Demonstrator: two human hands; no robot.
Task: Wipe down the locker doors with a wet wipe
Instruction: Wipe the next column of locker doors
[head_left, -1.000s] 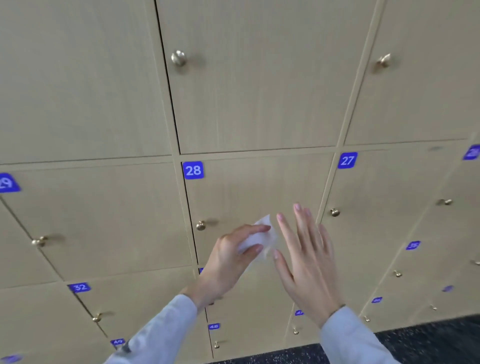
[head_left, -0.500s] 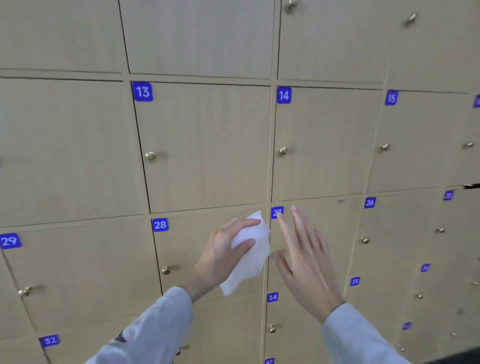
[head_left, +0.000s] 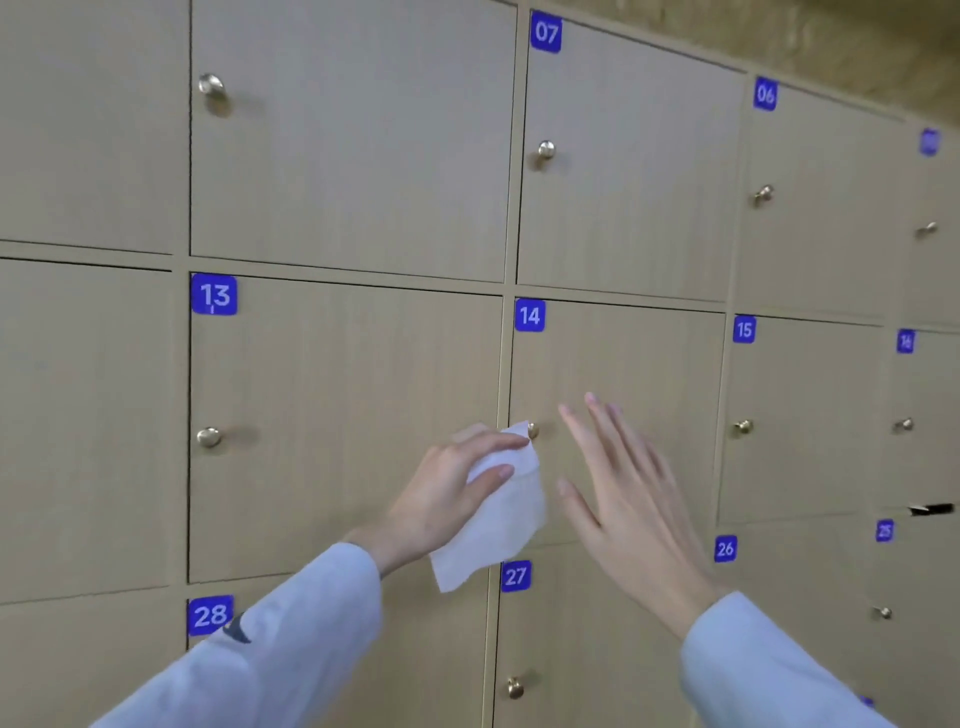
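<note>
Left hand: your left hand (head_left: 447, 493) pinches the wet wipe (head_left: 493, 525) between thumb and fingers, in front of the seam between door 13 (head_left: 343, 415) and door 14 (head_left: 623, 364).
Right hand: your right hand (head_left: 628, 499) holds nothing; its fingers are straight and spread, in front of the lower part of door 14. You cannot tell whether the palm touches the wood.
Wipe position: its upper corner sits just beside the brass knob (head_left: 533, 430) of door 14, and the loose lower end hangs down to near the blue label 27 (head_left: 516, 576).
How it handles: expect a light, limp sheet that drapes and folds on itself; it will probably cling to the flat wood when damp, and bunch or tear if dragged hard over a knob.
Where to hold: only one end is gripped now. Judge it better to spread the sheet under flat fingers, so more of it meets the door and the tail does not flap.
Surfaces: the locker doors (head_left: 353, 145) are smooth wood-look panels with a protruding knob and a raised number tag each; work round these.
Progress: from this view no door shows wet streaks, so how much is done cannot be told.
</note>
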